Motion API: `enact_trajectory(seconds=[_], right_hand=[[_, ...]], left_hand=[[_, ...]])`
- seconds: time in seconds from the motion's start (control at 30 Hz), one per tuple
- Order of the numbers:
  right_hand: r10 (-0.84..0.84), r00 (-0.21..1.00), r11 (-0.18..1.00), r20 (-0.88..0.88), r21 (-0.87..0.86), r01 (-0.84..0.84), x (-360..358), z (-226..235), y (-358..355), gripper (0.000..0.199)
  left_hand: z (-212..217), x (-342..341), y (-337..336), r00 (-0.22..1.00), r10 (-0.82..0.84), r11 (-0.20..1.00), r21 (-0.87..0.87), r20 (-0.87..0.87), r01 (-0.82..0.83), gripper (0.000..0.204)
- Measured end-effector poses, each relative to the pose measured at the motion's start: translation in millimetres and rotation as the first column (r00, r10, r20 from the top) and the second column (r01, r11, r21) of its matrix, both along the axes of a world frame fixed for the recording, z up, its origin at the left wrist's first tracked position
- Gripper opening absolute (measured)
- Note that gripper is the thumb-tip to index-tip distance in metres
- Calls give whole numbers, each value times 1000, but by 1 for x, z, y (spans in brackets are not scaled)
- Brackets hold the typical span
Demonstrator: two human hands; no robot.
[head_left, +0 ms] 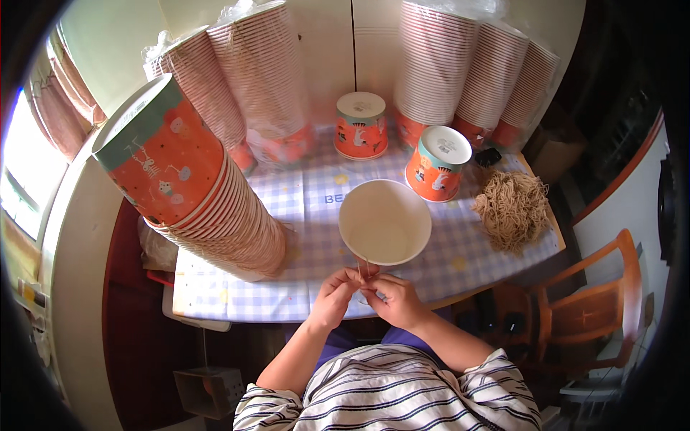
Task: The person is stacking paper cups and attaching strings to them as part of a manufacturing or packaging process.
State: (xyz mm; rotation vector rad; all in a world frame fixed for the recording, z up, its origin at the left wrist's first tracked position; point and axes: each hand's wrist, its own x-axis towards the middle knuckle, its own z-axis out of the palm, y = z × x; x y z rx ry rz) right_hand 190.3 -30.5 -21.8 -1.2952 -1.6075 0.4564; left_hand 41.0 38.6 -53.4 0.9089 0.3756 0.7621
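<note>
A paper bucket (385,223) stands mouth up in front of me, its white inside showing. At its near rim, my left hand (333,295) and my right hand (395,298) meet, fingertips pinched together on a thin tan cord (364,266). Two strands of the cord rise from the fingers to the bucket's rim. How it is fixed to the bucket is hidden by my hands. A tangled heap of tan cords (512,210) lies at the table's right side.
A tall nested stack of orange buckets (223,208) stands at left. Two upside-down buckets, one farther back (361,133) and one nearer (436,172), sit beyond. Plastic-wrapped bucket stacks (262,79) line the wall. A checked cloth (316,251) covers the table; a wooden chair (586,309) is at right.
</note>
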Motion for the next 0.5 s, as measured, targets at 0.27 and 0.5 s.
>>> enact_trajectory(seconds=[0.27, 0.5], right_hand=[[-87, 971, 993, -221, -91, 68, 1, -5, -6, 6], [-150, 914, 980, -377, -180, 86, -9, 3, 0, 12]], left_hand=[[-4, 0, -15, 969, 223, 966, 160, -107, -204, 9], [8, 4, -25, 829, 465, 768, 607, -309, -205, 7]])
